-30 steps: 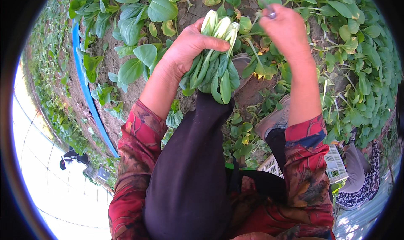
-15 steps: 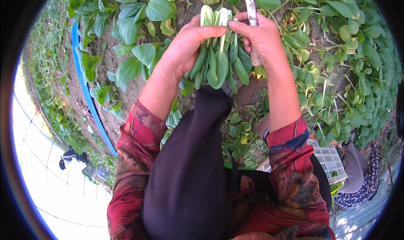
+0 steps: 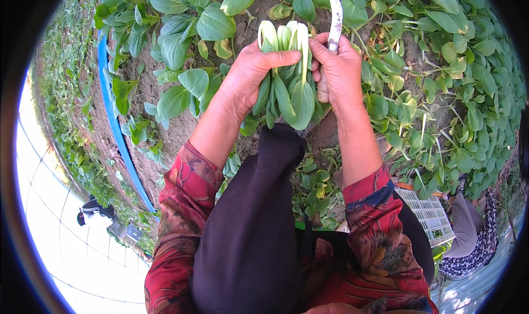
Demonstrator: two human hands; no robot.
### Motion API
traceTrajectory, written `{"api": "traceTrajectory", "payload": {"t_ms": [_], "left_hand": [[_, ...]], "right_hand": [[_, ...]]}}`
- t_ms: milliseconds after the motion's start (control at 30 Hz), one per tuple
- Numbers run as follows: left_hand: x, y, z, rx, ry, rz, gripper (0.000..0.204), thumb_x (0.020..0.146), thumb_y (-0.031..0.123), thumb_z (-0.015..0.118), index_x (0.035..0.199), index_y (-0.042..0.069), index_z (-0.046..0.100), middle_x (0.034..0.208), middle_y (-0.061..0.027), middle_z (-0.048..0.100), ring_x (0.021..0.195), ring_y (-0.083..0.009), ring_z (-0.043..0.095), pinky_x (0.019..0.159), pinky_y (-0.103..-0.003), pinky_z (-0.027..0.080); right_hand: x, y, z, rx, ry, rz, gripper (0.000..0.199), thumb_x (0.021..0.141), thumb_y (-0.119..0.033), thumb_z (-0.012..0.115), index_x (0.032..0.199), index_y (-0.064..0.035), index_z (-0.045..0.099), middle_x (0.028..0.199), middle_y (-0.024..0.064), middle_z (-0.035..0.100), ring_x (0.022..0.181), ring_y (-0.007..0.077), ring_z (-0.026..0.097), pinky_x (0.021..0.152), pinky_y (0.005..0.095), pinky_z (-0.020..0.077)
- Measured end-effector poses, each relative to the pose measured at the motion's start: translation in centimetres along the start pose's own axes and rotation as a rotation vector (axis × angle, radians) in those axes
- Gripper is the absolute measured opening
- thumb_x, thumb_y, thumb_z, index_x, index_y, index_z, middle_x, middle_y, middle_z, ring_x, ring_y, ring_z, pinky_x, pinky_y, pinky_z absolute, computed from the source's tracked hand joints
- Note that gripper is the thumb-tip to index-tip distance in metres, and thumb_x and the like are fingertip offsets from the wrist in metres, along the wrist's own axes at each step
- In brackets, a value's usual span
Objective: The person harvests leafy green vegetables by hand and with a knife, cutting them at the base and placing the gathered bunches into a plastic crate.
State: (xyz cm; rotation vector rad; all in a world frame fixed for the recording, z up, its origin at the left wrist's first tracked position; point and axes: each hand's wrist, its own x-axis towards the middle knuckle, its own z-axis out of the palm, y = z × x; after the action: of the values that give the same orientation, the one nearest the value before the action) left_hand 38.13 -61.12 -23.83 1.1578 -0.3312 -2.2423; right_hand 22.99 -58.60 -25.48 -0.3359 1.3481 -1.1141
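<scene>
A bunch of bok choy point(image 3: 286, 77) with white stalks and green leaves hangs leaves-down above my dark-trousered knee. My left hand point(image 3: 250, 69) grips the bunch around its stalks from the left. My right hand point(image 3: 339, 66) holds a knife point(image 3: 334, 16) with its pale blade pointing away from me, and its fingertips touch the right side of the bunch's stalks. Both forearms wear red patterned sleeves.
Rows of leafy bok choy plants point(image 3: 182, 33) grow in bare soil ahead and to the right. A blue hose or pipe point(image 3: 113, 121) runs along the bed's left edge. A white slatted crate point(image 3: 430, 215) lies at lower right, beside another person point(image 3: 474, 237) in patterned clothes.
My right hand with the knife came in from the right and closed against the bunch. The bunch has been turned so its white stalks stand upright between both hands.
</scene>
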Motion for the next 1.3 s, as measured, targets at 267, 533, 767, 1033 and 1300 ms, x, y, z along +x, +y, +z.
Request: {"api": "traceTrajectory", "payload": {"t_ms": [267, 533, 767, 1033, 1300], "left_hand": [[-0.1, -0.7, 0.3, 0.157, 0.149, 0.077, 0.033, 0.076, 0.004, 0.067, 0.107, -0.004, 0.059, 0.092, -0.0098, 0.066, 0.075, -0.0183, 0.066, 0.07, -0.032, 0.056], [1.3, -1.8, -0.7, 0.138, 0.302, 0.126, 0.021, 0.077, 0.007, 0.067, 0.096, -0.002, 0.064, 0.083, -0.0086, 0.067, 0.07, -0.0161, 0.064, 0.065, -0.029, 0.053], [0.1, -1.7, -1.9, -0.196, 0.015, -0.006, 0.045, 0.083, 0.023, 0.068, 0.117, -0.003, 0.053, 0.105, -0.0141, 0.064, 0.091, -0.0239, 0.065, 0.082, -0.037, 0.054], [-0.1, -0.9, -1.1, 0.286, -0.133, 0.032, 0.062, 0.065, 0.014, 0.081, 0.12, 0.001, 0.054, 0.106, -0.0071, 0.063, 0.092, -0.0178, 0.061, 0.088, -0.03, 0.047], [-0.1, -1.8, -1.4, 0.209, -0.306, -0.143, 0.068, 0.059, 0.01, 0.078, 0.12, -0.006, 0.053, 0.096, -0.0137, 0.066, 0.083, -0.0197, 0.065, 0.076, -0.028, 0.053]], "right_hand": [[-1.3, -0.8, -1.0, -0.034, 0.066, -0.059, 0.016, 0.083, -0.016, 0.07, 0.088, -0.0043, 0.06, 0.056, -0.0023, 0.052, 0.04, 0.0049, 0.042, 0.036, 0.0202, 0.0312], [-6.5, -1.7, -0.1, -0.819, -0.329, -0.174, 0.034, 0.069, -0.026, 0.078, 0.086, -0.0002, 0.063, 0.078, 0.0067, 0.056, 0.068, 0.0227, 0.056, 0.065, 0.0334, 0.0469], [-5.6, -1.8, -1.7, 0.066, -0.301, 0.386, 0.021, 0.074, -0.007, 0.07, 0.09, 0.0007, 0.059, 0.067, 0.0023, 0.055, 0.046, 0.011, 0.05, 0.04, 0.0246, 0.0389], [-5.6, -3.6, -2.7, 0.627, -0.215, 0.168, 0.02, 0.076, -0.005, 0.057, 0.095, 0.0032, 0.055, 0.097, 0.0205, 0.059, 0.046, 0.0163, 0.052, 0.033, 0.0249, 0.042], [-1.0, -5.6, -3.2, 1.082, -0.577, 0.1, 0.023, 0.086, -0.012, 0.048, 0.094, 0.0088, 0.053, 0.089, 0.0158, 0.054, 0.046, 0.0094, 0.043, 0.036, 0.0226, 0.0401]]}}
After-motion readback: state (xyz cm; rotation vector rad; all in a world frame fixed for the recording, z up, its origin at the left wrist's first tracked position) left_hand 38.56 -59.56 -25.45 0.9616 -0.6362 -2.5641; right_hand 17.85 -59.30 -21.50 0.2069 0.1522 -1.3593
